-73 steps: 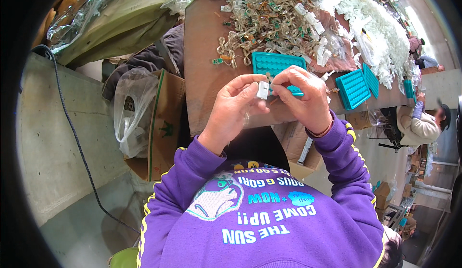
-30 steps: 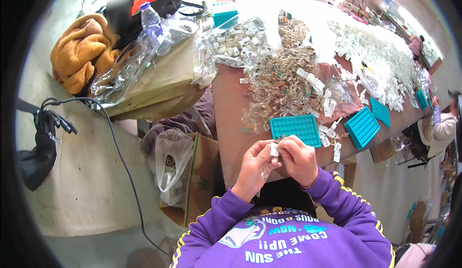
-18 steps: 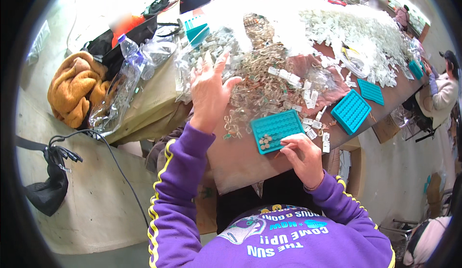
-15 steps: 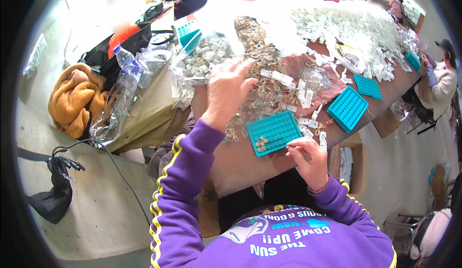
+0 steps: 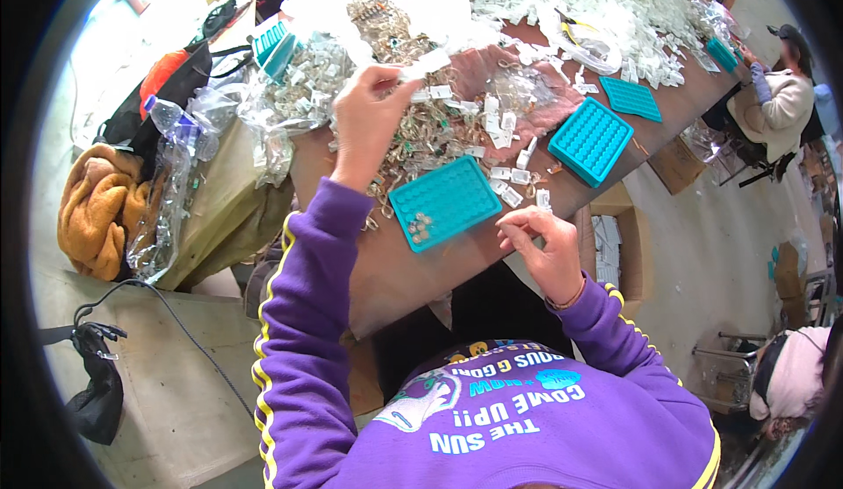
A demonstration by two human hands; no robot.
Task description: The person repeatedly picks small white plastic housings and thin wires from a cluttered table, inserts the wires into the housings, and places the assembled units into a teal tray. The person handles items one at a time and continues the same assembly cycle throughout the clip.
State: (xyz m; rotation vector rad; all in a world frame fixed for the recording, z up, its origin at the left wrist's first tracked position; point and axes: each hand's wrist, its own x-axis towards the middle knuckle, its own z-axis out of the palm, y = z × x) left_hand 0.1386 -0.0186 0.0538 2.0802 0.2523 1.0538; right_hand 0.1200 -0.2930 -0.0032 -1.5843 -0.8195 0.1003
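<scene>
My left hand (image 5: 367, 122) is raised over the pile of tangled gold-coloured jewellery (image 5: 430, 138), its thumb and fingers closed on a small white tag (image 5: 425, 65). Just below lies a teal tray (image 5: 457, 192) with rows of small hollows. Several small round pale pieces (image 5: 420, 227) sit in its near-left corner. Beside the tray's right edge, above the table's front, my right hand (image 5: 546, 248) has thumb and fingers pinched together. Whatever is between those fingertips is too small to make out. White tags (image 5: 500, 122) lie among the jewellery and to the right of the tray.
Two more teal trays (image 5: 590, 142) (image 5: 630, 100) lie to the right. A broad heap of white tags (image 5: 606, 15) covers the far table. Bagged pieces (image 5: 307, 81) and a plastic bottle (image 5: 171, 120) are at left. An open carton (image 5: 619, 243) stands below the table edge; a person (image 5: 777, 111) sits at right.
My left hand has risen off the pile and closed on a white tag. The right hand stays pinched beside the tray. The whole view has shifted, moving the table up and left.
</scene>
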